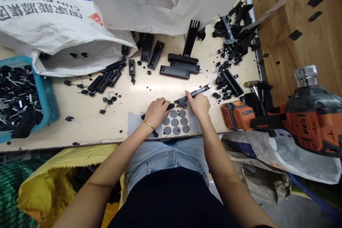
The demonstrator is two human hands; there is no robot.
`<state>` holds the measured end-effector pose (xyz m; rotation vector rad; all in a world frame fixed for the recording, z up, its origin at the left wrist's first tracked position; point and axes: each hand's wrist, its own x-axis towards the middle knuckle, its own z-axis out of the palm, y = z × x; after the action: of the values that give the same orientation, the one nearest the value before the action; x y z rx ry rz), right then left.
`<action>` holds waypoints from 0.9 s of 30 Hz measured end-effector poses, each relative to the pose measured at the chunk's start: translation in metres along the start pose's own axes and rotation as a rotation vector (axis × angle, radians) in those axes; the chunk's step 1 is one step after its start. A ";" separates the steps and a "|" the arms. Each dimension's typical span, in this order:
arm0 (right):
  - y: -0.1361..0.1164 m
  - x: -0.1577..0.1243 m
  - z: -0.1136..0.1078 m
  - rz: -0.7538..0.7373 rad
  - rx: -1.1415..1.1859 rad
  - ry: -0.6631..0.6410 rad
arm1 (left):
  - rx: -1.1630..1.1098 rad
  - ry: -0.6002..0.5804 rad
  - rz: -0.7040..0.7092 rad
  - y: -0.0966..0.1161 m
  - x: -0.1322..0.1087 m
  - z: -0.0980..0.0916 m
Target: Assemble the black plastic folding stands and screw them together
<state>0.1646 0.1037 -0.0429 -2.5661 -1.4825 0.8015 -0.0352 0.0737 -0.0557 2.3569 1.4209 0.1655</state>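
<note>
My left hand (pixel 155 112) is closed over the front of the table, its fingers curled on a black plastic part (pixel 170 106) whose rounded end pokes out by the fingertips. More black pieces (pixel 155 133) show under that wrist, mostly hidden by it. My right hand (pixel 200 106) grips a dark grey metal bracket (pixel 193 94), long and narrow with a forked far end; its near end points toward the left hand, close to the black part. Between the hands lies a sheet with grey round discs (pixel 175 122) in rows.
A blue basket (pixel 50 99) of black knobs with metal pins stands left. White sacks (pixel 149 10) cover the back. Black plastic bars (pixel 175 72) and loose knobs (pixel 107 101) lie across the table. On the right are an orange power tool (pixel 315 117) and a hammer (pixel 256 91).
</note>
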 end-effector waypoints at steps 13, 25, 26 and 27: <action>-0.028 -0.077 0.000 -0.111 1.198 -0.314 | -0.792 0.072 -0.272 0.049 -0.030 -0.013; -0.017 -0.075 -0.002 -0.193 1.160 -0.444 | -0.507 0.076 -0.298 0.070 -0.050 -0.010; -0.017 -0.074 -0.003 -0.215 1.148 -0.465 | -0.496 0.087 -0.297 0.073 -0.052 -0.009; -0.017 -0.073 -0.004 -0.237 1.137 -0.482 | -0.488 0.095 -0.291 0.075 -0.054 -0.009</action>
<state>0.1237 0.0528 -0.0050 -1.3813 -0.8936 1.6542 -0.0019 -0.0018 -0.0144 1.7532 1.5401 0.4877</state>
